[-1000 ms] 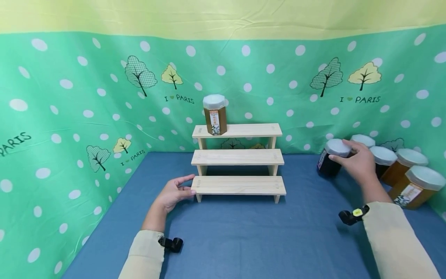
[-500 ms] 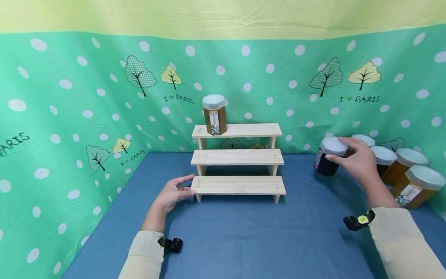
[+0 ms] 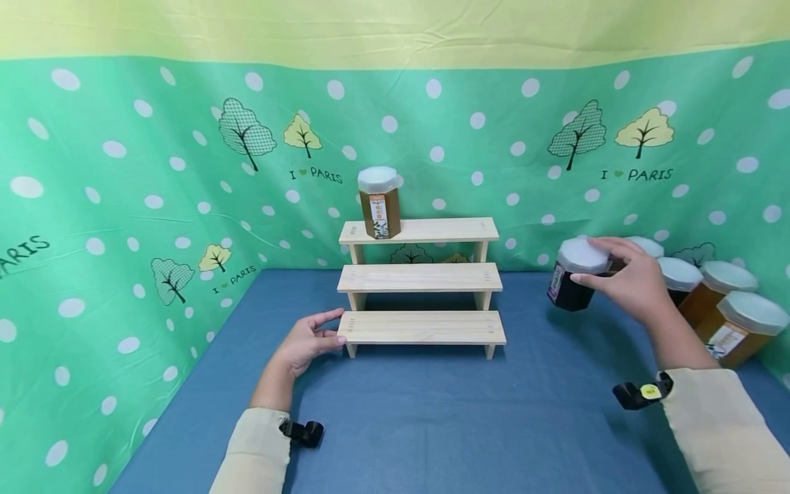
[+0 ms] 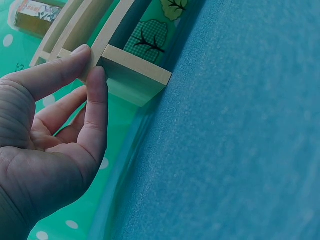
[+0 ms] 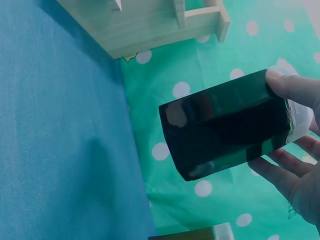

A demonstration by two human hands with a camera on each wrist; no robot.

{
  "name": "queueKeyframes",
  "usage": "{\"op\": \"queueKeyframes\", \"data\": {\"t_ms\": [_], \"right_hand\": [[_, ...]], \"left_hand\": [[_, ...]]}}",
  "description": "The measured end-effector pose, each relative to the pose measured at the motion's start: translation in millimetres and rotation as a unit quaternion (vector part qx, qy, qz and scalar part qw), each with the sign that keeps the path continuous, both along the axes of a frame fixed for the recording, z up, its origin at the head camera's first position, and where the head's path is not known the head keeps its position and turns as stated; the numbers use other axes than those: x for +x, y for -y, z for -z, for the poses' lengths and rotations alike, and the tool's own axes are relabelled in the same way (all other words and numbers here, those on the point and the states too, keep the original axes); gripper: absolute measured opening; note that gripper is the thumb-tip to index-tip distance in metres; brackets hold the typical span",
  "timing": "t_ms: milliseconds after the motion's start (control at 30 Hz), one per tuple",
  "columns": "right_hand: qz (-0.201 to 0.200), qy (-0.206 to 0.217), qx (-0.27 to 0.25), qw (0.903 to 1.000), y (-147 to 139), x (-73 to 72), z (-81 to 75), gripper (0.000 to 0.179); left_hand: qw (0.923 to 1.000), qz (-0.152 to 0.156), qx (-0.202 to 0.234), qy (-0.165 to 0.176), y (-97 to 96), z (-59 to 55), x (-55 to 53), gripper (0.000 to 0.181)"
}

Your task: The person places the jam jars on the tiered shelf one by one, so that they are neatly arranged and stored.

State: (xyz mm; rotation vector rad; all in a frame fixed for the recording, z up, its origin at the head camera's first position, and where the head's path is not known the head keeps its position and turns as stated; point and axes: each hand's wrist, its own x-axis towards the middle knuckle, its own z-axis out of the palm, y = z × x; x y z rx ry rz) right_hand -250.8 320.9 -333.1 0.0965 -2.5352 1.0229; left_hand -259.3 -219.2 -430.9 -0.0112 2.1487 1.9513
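Note:
My right hand (image 3: 636,285) grips a dark jar (image 3: 570,285) near its white lid, thumb on one side and fingers on the other. The jar (image 5: 225,125) is raised above the blue cloth and tilts slightly; its shadow falls on the cloth in the right wrist view. My left hand (image 3: 306,345) pinches the left end of the lowest step of a three-step wooden stand (image 3: 422,328), thumb and index finger at the board's corner in the left wrist view. On the top step, at its left end, stands an amber jar (image 3: 380,213) with a white lid and a paper label.
Several more white-lidded jars are grouped at the right, among them a labelled amber jar (image 3: 743,329) in front and a dark jar (image 3: 679,278) partly behind my right hand. Blue cloth (image 3: 426,425) covers the table. A green dotted curtain (image 3: 432,158) hangs behind and at both sides.
My right hand has lifted the dark jar and carried it a little left, away from the other jars. The left hand and the stand stay in place.

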Motion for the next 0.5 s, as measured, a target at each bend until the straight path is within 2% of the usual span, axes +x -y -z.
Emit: {"op": "queueKeyframes", "data": {"t_ms": [500], "right_hand": [[-0.053,-0.023,-0.005,0.9983,16.9,3.7,-24.6,0.069]], "left_hand": [[1.0,0.007,-0.004,-0.005,0.3,-2.6,2.4,0.068]]}}
